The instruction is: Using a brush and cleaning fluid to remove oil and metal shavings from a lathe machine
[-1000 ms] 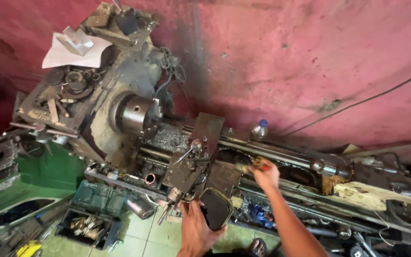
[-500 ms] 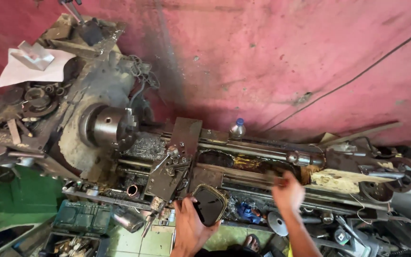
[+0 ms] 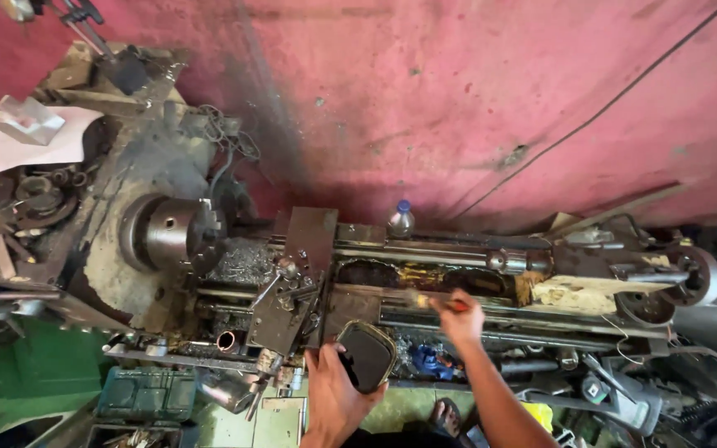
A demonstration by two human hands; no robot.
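Right hand [image 3: 461,319] has slid rightward along the lathe bed [image 3: 541,319], fingers wrapped round a brush [image 3: 429,300], sweeping further along. Left hand [image 3: 334,390] keeps the dark scoop pan [image 3: 367,355] clasped at the bed's near edge.

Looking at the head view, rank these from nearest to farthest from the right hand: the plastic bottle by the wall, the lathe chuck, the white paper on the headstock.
From the right hand:
1. Plastic bottle, just up and left of the hand, against the pink wall.
2. Lathe chuck, well to the left, at the headstock.
3. White paper, far upper left, on top of the headstock.
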